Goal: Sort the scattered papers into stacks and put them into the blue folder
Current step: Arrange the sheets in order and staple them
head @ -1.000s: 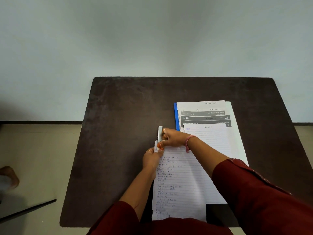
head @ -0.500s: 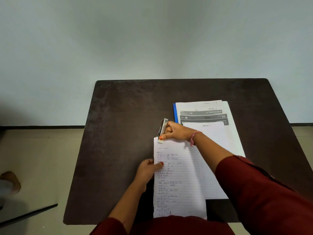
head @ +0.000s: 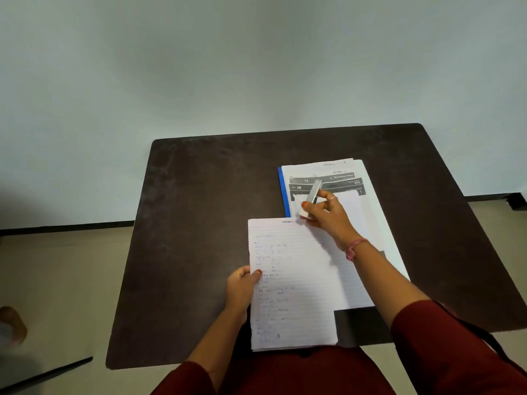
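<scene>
A stack of lined, handwritten sheets (head: 293, 280) lies at the near edge of the dark table (head: 199, 223). My left hand (head: 242, 283) pinches its left edge, thumb on top. My right hand (head: 325, 215) grips a small silver stapler (head: 313, 195) above the stack's far right corner. Behind it the blue folder (head: 282, 189) lies open, only its blue left edge showing under printed sheets (head: 325, 178) and a lined sheet (head: 353, 212).
The table stands against a pale wall; floor shows on both sides. A dark bar (head: 45, 374) lies on the floor at lower left. My red sleeves cross the near edge of the table.
My right hand has carried the stapler from the stack's top left corner rightward over the folder. My left hand has slid down the stack's left edge and now pinches it midway.
</scene>
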`<state>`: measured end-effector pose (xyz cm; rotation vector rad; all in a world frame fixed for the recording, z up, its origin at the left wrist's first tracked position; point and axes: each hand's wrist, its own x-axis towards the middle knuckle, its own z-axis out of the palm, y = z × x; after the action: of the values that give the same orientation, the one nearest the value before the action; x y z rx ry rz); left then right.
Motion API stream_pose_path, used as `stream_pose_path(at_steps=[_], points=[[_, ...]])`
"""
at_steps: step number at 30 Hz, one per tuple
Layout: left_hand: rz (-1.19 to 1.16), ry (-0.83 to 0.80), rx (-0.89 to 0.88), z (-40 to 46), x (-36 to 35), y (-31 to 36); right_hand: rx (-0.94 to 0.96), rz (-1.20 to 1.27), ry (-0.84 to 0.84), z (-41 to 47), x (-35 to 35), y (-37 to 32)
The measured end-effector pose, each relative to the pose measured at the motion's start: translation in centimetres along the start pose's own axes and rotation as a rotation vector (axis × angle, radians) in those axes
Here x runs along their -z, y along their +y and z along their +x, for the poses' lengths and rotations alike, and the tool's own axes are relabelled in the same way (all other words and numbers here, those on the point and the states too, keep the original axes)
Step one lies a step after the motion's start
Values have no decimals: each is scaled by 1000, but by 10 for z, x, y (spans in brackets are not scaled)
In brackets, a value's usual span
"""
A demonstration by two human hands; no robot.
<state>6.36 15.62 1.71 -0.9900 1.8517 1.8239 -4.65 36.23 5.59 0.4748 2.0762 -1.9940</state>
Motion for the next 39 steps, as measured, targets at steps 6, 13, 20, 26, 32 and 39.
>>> stream_pose_path(at_steps=[6, 13, 20, 26, 32, 39], points=[[184, 113, -293, -15, -9, -7, 81, -318, 300, -24, 71, 16], [79, 119, -248, -17, -17, -5, -46, -478, 551, -29, 160, 45], [-113, 178, -247, -26, -47, 14, -243, -606, 565, -32, 218, 63], [-151, 155, -246, -33, -80, 21, -220, -686, 551, -30, 237, 64], [-174, 151, -221, -36, -103, 19, -219, -808, 529, -27, 243, 64], [-180, 148, -216, -39, -119, 18, -292, -899, 485, -28, 241, 57]])
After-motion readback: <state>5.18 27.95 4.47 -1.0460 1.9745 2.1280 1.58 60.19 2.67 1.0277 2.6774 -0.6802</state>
